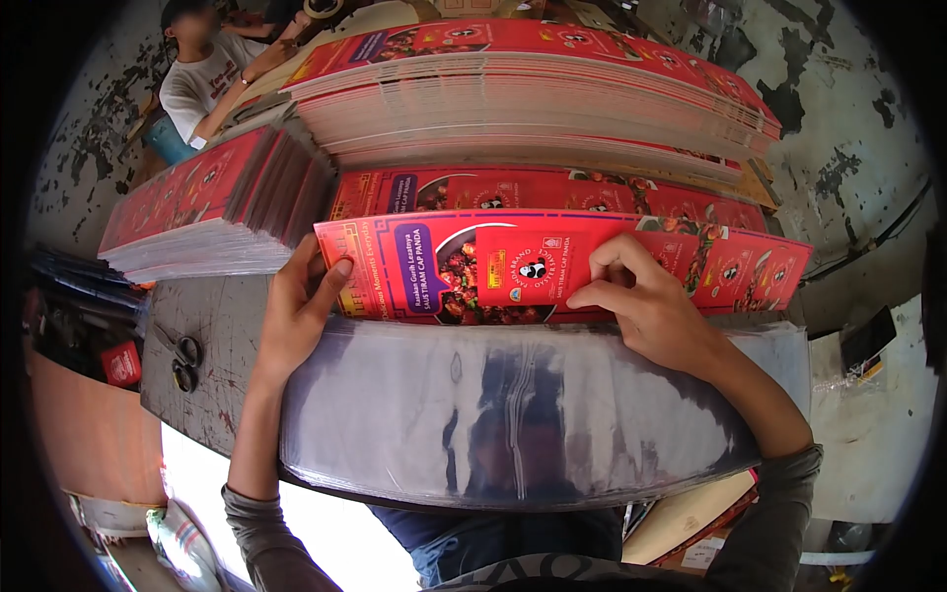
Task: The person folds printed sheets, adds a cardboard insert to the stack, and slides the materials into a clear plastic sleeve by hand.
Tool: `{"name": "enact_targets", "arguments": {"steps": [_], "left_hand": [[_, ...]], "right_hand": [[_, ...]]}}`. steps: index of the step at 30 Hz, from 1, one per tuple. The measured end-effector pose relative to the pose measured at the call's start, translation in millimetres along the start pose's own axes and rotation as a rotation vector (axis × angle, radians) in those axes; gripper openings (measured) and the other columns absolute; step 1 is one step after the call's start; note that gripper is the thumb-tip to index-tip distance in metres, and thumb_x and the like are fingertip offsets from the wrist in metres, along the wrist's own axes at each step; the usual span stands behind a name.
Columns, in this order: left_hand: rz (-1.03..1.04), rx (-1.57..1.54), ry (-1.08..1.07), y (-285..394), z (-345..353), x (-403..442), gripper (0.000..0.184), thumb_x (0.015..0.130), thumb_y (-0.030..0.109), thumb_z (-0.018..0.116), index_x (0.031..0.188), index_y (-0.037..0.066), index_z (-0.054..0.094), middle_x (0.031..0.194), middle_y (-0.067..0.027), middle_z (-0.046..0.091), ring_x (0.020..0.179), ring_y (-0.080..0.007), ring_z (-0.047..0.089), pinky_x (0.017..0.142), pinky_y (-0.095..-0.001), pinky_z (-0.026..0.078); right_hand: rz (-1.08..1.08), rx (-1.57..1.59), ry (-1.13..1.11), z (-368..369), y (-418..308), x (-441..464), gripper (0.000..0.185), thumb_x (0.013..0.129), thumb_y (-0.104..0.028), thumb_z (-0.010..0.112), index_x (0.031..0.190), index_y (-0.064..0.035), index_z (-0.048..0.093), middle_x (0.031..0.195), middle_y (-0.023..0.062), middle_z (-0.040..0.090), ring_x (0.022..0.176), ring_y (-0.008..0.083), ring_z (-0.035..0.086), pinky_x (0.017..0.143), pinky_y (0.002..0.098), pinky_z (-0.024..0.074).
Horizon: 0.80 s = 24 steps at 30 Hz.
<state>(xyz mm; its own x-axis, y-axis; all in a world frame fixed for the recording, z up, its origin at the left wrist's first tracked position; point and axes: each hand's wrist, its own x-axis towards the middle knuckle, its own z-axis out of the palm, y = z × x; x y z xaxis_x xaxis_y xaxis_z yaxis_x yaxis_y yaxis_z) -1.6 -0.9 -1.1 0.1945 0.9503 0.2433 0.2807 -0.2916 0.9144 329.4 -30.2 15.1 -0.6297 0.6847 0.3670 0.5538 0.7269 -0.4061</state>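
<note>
A long red printed card strip (pixel 400 281) with panda-logo panels stands tilted up in front of me. My left hand (pixel 301 311) grips its left end, thumb on the printed face and fingers behind. Over the middle of the strip, my right hand (pixel 646 301) has thumb and index finger pinched together at the edge of a square red panda panel (pixel 528 266). Whether that panel is a separate sachet or print, I cannot tell. Below both hands lies a stack of clear plastic sleeves (pixel 414 405), shiny and wrinkled in the middle.
Behind the strip rises a tall stack of red cards (pixel 552 99). A bundle of sleeved cards (pixel 187 207) stands at left. Black scissors (pixel 180 355) rest on the worn grey table (pixel 222 306). Another person (pixel 212 79) sits at the far left.
</note>
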Motion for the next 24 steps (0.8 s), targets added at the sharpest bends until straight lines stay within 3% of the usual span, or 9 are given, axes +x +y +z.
{"name": "enact_targets", "arguments": {"steps": [11,13,20,22,24], "left_hand": [[-0.009,-0.005,0.000,1.2,0.6,-0.3,0.019,0.091,0.009,0.050,0.103,-0.005,0.050,0.087,-0.0061,0.062,0.081,-0.0045,0.050,0.074,-0.0199,0.041],[-0.010,0.003,-0.001,0.6,0.2,-0.3,0.019,0.091,0.009,0.050,0.104,-0.005,0.049,0.088,-0.0065,0.062,0.082,-0.0045,0.051,0.074,-0.0199,0.041],[-0.008,-0.015,-0.013,0.2,-0.3,0.1,0.020,0.091,0.008,0.049,0.106,-0.005,0.049,0.090,-0.0073,0.062,0.084,-0.0051,0.052,0.075,-0.0204,0.042],[-0.003,-0.010,-0.016,1.3,0.3,0.1,0.021,0.091,0.007,0.049,0.107,-0.005,0.048,0.091,-0.0075,0.062,0.085,-0.0055,0.052,0.076,-0.0206,0.042],[-0.006,-0.012,-0.014,1.9,0.6,-0.1,0.021,0.091,0.007,0.049,0.107,-0.005,0.048,0.092,-0.0077,0.062,0.085,-0.0056,0.052,0.076,-0.0207,0.042]], "right_hand": [[0.029,0.028,-0.023,1.4,0.8,-1.2,0.036,0.058,0.017,0.055,0.087,-0.0026,0.059,0.090,0.0085,0.042,0.087,0.0234,0.050,0.069,0.0327,0.0450],[-0.025,-0.016,0.092,3.2,0.7,0.9,0.037,0.059,0.018,0.053,0.084,-0.0065,0.063,0.085,0.0053,0.043,0.073,0.0176,0.049,0.061,0.0295,0.0425],[-0.024,-0.001,0.101,4.1,2.6,-0.1,0.034,0.059,0.017,0.054,0.082,-0.0062,0.063,0.084,0.0052,0.045,0.074,0.0187,0.050,0.062,0.0299,0.0428],[-0.020,0.026,0.027,2.3,3.4,-0.9,0.031,0.057,0.015,0.055,0.082,-0.0027,0.059,0.085,0.0075,0.045,0.083,0.0233,0.049,0.067,0.0331,0.0431],[-0.026,0.027,0.042,4.1,4.8,-0.5,0.031,0.057,0.015,0.055,0.082,-0.0031,0.059,0.083,0.0074,0.046,0.082,0.0236,0.050,0.068,0.0333,0.0429]]}}
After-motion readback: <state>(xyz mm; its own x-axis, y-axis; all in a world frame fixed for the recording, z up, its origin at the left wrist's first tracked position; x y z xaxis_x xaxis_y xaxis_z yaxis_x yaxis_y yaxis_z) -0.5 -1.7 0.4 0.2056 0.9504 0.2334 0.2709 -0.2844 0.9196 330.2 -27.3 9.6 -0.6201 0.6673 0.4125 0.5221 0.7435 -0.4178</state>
